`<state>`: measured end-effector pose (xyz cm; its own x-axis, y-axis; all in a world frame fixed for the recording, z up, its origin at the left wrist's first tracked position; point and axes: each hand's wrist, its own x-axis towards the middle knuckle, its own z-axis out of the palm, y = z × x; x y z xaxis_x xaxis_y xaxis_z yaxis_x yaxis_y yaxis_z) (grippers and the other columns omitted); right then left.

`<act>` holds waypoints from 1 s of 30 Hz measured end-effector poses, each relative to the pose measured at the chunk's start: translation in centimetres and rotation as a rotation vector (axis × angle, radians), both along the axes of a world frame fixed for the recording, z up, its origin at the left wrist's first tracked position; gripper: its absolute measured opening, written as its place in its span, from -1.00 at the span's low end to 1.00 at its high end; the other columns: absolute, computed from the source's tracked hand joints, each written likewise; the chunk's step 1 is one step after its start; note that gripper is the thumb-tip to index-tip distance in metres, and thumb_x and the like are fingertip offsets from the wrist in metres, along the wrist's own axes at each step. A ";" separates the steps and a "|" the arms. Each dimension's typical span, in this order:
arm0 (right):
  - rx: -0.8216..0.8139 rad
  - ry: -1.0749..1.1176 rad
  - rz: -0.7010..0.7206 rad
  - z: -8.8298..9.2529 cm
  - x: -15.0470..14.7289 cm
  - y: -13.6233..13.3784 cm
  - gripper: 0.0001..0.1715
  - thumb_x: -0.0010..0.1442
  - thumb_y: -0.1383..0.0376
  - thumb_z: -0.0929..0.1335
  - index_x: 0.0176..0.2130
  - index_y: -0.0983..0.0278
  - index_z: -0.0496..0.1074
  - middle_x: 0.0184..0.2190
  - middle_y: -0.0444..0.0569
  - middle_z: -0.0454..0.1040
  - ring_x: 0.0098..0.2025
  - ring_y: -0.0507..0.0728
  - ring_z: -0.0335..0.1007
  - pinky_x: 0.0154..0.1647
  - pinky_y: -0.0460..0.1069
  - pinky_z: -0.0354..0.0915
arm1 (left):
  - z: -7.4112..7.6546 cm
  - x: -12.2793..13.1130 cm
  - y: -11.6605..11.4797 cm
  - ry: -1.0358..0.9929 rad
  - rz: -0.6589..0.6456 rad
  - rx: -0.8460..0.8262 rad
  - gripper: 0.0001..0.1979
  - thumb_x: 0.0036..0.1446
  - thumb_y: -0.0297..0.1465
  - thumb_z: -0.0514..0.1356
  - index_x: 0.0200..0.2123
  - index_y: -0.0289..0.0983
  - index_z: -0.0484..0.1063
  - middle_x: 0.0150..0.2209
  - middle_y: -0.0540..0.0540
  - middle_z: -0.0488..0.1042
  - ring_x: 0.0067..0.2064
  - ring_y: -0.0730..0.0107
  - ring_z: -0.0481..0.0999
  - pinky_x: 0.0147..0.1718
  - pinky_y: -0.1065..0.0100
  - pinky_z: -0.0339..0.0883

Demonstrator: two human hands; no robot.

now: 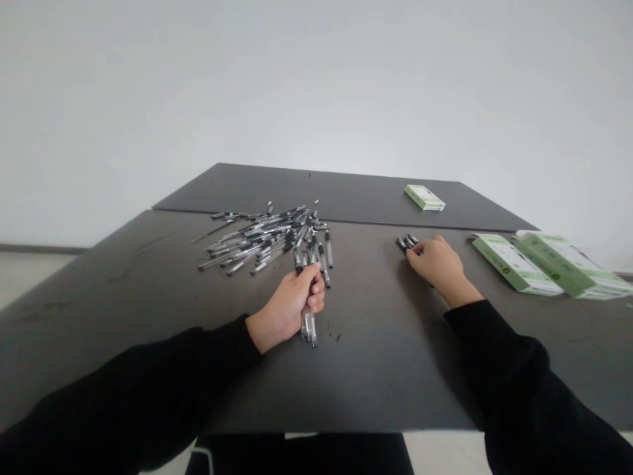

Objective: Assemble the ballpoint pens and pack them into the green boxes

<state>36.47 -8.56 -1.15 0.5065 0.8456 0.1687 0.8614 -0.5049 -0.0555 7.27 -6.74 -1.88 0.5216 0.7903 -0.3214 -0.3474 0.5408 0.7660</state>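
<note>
**Left hand** (289, 310): the fingers (307, 287) are closed firmly around a bundle of clear-barrelled gel pens (309, 326), with the pen ends projecting from the near side of the fist. The hand sits at the near edge of the loose pile of pens (262, 241), at the centre of the dark grey table (346, 382).

**Right hand** (438, 264): the fingers (420, 247) are curled and closed over a small group of black-ended pens (406, 242) — these protrude on the left of the hand, and the exact grip is partly hidden by the knuckles.

**Surroundings:** the pile lies in a crossed, disordered heap, and a single pen (329, 249) lies just to the right of it. Two green-and-white cartons (514, 264) (568, 264) lie side by side at the right of the table, touching or nearly so — the nearer hand to them is the right. A third carton (424, 196) lies well apart on the far table panel (297, 188). Black sleeves (148, 382) cover both forearms.
</note>
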 end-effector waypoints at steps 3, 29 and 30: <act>-0.062 0.007 0.002 -0.3 -0.4 0.2 -0.58 0.23 0.13 0.26 -0.24 0.30 0.61 -0.07 0.23 0.44 -0.09 0.33 0.46 -0.15 0.10 0.28 | 0.1 -0.1 0.0 -0.028 -0.062 0.018 -0.64 0.30 -0.42 0.08 -0.58 -0.28 0.19 -0.68 0.16 0.12 -0.74 0.70 0.00 -0.78 0.56 -0.10; 0.154 0.982 0.793 0.0 -15.6 -2.8 -0.71 0.29 0.20 0.28 -0.42 0.28 0.39 -0.54 -0.12 0.48 -0.52 -0.01 0.34 -0.45 -0.11 0.21 | -0.5 0.2 -0.1 0.095 -0.030 0.167 -0.68 0.03 -0.26 0.35 -0.54 -0.30 0.30 -0.69 0.14 0.18 -0.71 0.70 0.07 -0.75 0.57 -0.06; 0.148 0.960 0.804 0.4 -14.6 -2.6 -0.67 0.30 0.16 0.28 -0.42 0.28 0.41 -0.54 -0.12 0.49 -0.52 0.00 0.35 -0.45 -0.10 0.22 | -0.4 0.2 -0.1 0.098 -0.018 0.138 -0.69 0.07 -0.29 0.30 -0.56 -0.29 0.28 -0.70 0.15 0.14 -0.72 0.70 0.05 -0.75 0.56 -0.07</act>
<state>21.84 -11.13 -0.74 -0.1705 0.9756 0.1381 0.5027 0.2067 -0.8394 7.43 -6.85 -2.29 0.5074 0.8215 -0.2603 -0.2584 0.4332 0.8635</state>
